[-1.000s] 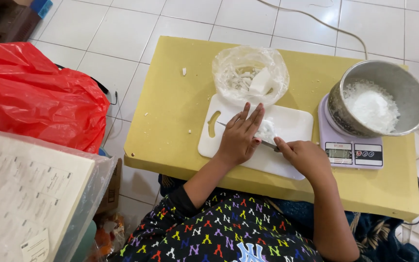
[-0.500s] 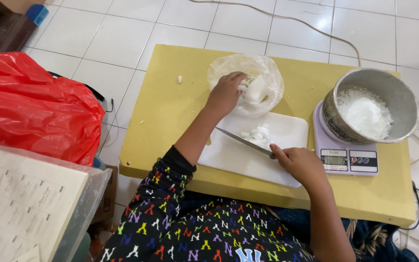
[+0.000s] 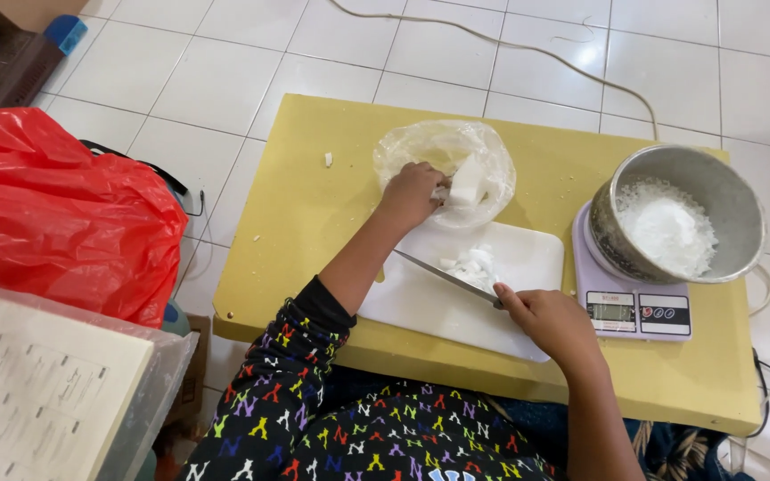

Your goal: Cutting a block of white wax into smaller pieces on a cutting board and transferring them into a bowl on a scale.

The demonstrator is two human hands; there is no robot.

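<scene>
Reaching into the clear plastic bag (image 3: 492,151) just behind the white cutting board (image 3: 528,267), the left hand (image 3: 410,194) closes on a white block (image 3: 466,182). The right hand (image 3: 550,322) grips a knife (image 3: 446,277) lying across that board, beside white chopped pieces (image 3: 474,264).

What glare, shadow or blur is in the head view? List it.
Head view: even, soft daylight; faint glare on the floor tiles and the metal bowl rim; soft shadows under the left hand and right hand; sharp at centre, the paper at lower left slightly blurred; mild wide-angle bending at the edges.
</scene>
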